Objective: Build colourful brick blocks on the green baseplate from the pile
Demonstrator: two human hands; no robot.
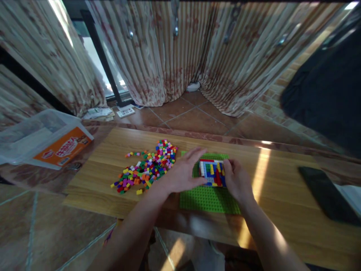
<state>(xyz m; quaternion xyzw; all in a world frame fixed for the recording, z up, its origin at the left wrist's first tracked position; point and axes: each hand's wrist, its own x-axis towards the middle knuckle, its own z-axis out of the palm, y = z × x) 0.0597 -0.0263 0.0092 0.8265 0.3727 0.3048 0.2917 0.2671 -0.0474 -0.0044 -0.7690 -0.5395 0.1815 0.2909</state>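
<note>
A small rectangular build of toy bricks [210, 171], in blue, red, yellow and white, stands on a green studded baseplate [210, 201]. My left hand [184, 173] is at its left side, fingers and thumb spread apart, with the thumb tip close to the lower left corner. At the opposite edge, my right hand [238, 178] has its fingers curled and closed against the build's right side. Those fingers hide that edge, and whether a loose brick sits between them is not visible.
Many loose coloured bricks [149, 167] lie piled left of the baseplate on the wooden table [96, 188]. A clear plastic bin [47, 137] with an orange label stands at the far left. At right lie a dark flat object [328, 192] and paper; a dark cloth shape [327, 82] hangs beyond.
</note>
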